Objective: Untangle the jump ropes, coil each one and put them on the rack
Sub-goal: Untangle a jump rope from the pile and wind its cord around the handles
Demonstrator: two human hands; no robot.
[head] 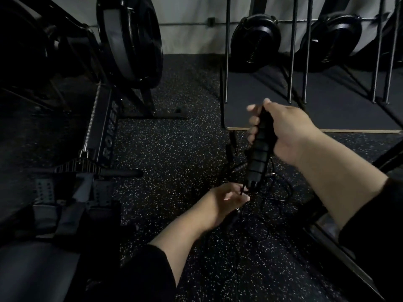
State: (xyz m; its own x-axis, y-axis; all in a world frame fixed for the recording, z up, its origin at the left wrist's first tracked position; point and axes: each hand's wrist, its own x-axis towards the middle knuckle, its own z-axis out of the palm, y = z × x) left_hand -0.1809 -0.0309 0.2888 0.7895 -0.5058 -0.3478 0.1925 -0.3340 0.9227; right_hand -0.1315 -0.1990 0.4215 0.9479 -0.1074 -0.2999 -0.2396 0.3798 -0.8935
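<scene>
1. Black sleeves [141, 273] cover both arms at the bottom of the frame, and the bare forearms reach out over the floor.
2. Low in the middle, the left hand [222, 200] pinches a thin black cord [242, 191] with its fingertips, right where the cord comes out of a handle.
3. A tangle of thin jump ropes [268, 205] lies on the speckled rubber floor [174, 149], just under and to the right of the left hand. It is too dark to tell how many ropes there are.
4. Higher up and right of the middle, the right hand [290, 131] has its fingers curled around a black ribbed handle [259, 149]. The handle is held up off the floor, almost straight up and down, with its low end by the left hand's fingers.
5. More dark handles [230, 152] lie on the floor just left of the held one.
6. On the left side sits a rowing machine [104, 131] with its chain, foot straps and big round wheel.
7. In the upper right, thin metal bars [226, 51] stand up from a flat grey board [261, 114].
8. Behind the bars, two more round black wheels [255, 40] stand by the pale wall [192, 16].
</scene>
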